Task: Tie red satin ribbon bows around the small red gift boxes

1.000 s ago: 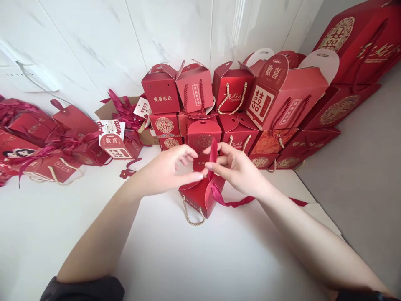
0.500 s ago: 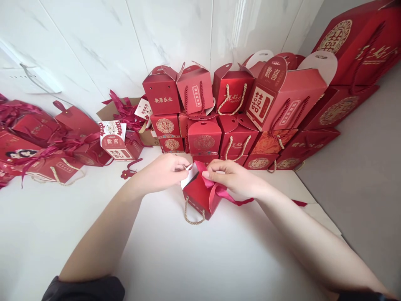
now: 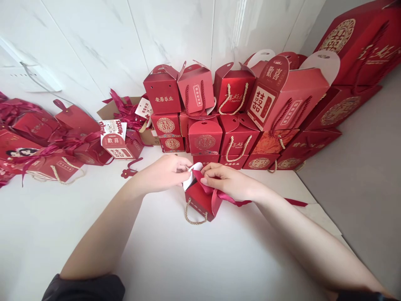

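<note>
A small red gift box [image 3: 200, 200] with a beige rope handle [image 3: 194, 217] stands on the white table [image 3: 188, 259], just in front of the stacked red boxes [image 3: 219, 113]. Its white-lined top flap [image 3: 189, 177] is lifted, and a dark red ribbon [image 3: 241, 202] trails off to the right. The left hand [image 3: 163, 173] pinches the flap. The right hand [image 3: 230, 182] presses fingers down on the ribbon at the box top. Gold writing on the stack reads 安居乐业 and 囍.
</note>
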The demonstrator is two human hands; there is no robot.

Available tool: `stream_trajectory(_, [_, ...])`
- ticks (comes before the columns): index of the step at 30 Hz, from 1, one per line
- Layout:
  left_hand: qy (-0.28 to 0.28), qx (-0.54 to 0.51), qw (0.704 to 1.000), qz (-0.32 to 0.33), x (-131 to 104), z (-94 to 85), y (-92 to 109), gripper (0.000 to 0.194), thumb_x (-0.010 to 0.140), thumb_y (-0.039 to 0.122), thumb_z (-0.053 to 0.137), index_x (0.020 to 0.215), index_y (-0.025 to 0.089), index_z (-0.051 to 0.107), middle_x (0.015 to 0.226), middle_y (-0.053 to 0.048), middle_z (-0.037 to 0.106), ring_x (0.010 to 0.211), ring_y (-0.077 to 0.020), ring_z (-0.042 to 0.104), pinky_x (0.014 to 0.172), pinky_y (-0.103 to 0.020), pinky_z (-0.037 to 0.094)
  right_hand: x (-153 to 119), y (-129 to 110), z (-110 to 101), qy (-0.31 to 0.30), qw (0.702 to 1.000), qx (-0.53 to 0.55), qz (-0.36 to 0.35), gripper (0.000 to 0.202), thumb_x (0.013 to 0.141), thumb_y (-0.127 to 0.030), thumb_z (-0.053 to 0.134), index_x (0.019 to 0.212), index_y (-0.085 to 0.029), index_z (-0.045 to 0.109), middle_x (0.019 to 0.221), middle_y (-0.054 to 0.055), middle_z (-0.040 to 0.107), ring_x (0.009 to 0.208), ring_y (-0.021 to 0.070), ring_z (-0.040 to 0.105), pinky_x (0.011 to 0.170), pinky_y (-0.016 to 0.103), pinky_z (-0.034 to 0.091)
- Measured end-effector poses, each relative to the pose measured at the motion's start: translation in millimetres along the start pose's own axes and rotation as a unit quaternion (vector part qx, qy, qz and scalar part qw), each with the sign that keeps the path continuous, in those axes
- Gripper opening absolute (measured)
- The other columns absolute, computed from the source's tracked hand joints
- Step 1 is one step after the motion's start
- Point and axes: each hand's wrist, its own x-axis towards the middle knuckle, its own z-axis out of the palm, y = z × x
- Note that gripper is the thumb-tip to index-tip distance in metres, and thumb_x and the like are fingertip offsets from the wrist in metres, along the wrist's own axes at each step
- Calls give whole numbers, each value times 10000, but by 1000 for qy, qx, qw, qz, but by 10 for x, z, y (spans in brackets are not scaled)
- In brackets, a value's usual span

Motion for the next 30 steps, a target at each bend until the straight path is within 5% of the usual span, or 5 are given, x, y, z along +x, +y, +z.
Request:
stream_trajectory(7, [-17, 21, 1000, 2, -10, 8, 8, 345, 885, 494, 479, 857, 212, 677, 809, 4, 675, 748, -160, 653, 637, -239, 498, 3, -28, 19, 10, 997, -70, -17, 383, 977, -382, 398, 747, -189, 635, 933, 37, 535, 952, 186, 535, 899, 327, 408])
stream_trajectory(13, [16, 26, 999, 15, 34, -14, -36, 209, 856, 357, 518, 798, 219, 664, 843, 17, 709, 775, -158, 680, 678, -247, 513, -12, -36, -19, 7, 995, -95, -28, 367, 987, -398, 395, 804, -191, 637, 930, 40, 553, 920, 183, 543, 868, 322, 416])
stream_trajectory(19, [58, -28, 997, -51, -45, -189, -92, 249, 848, 414, 539, 795, 197, 649, 849, -36, 723, 752, -181, 694, 604, -256, 532, -40, -60, -84, 15, 994, -94, -45, 288, 993, -349, 403, 851, -193, 598, 914, 23, 584, 870, 163, 565, 832, 300, 412])
stream_trajectory(27, [8, -11, 1000, 17, 126, 112, -19, 329, 871, 485, 526, 745, 190, 602, 695, -6, 643, 627, -138, 616, 573, -247, 481, -24, -39, -62, 9, 991, -119, -67, 287, 989, -284, 389, 816, -184, 595, 899, 35, 586, 897, 173, 559, 840, 295, 416])
stream_trajectory(30, [14, 1, 1000, -6, 33, -57, -14, 304, 877, 472, 530, 779, 193, 596, 707, -1, 640, 646, -131, 601, 566, -230, 452, -50, -47, -92, 3, 991, -113, -66, 293, 989, -299, 379, 842, -189, 608, 919, 34, 598, 908, 174, 567, 844, 295, 418])
